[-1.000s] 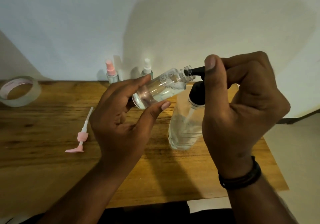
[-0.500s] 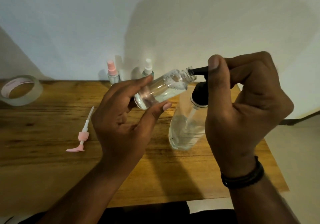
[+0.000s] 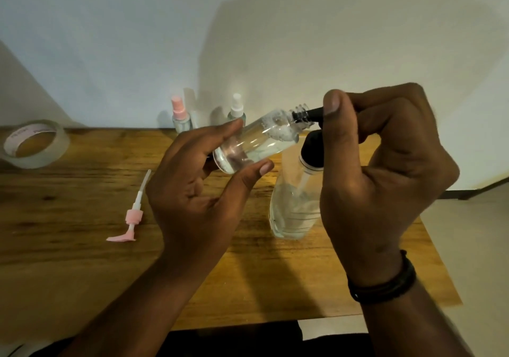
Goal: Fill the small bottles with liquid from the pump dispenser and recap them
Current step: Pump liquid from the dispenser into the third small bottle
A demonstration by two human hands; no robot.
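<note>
Barely moved: L hand [image 3: 203,191] holds bottle [image 3: 256,141], label unreadable.

Clear bottle [image 3: 256,143]; black pump [image 3: 312,147]; pink loose pump [image 3: 132,216]; pink cap [image 3: 176,106]; white cap [image 3: 237,104]; brown wood-grain table [image 3: 68,219]; black wristband [image 3: 385,282].

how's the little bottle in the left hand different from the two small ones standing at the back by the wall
The held bottle is uncapped, its threaded neck open to the black pump nozzle; the pink-capped bottle and the white-capped bottle both carry spray tops. The held bottle lies tilted, almost on its side, in the left hand; the two back bottles stand upright on the table. The held bottle shows foam near its neck; none is plain in the back ones. All three have clear bodies.
</note>
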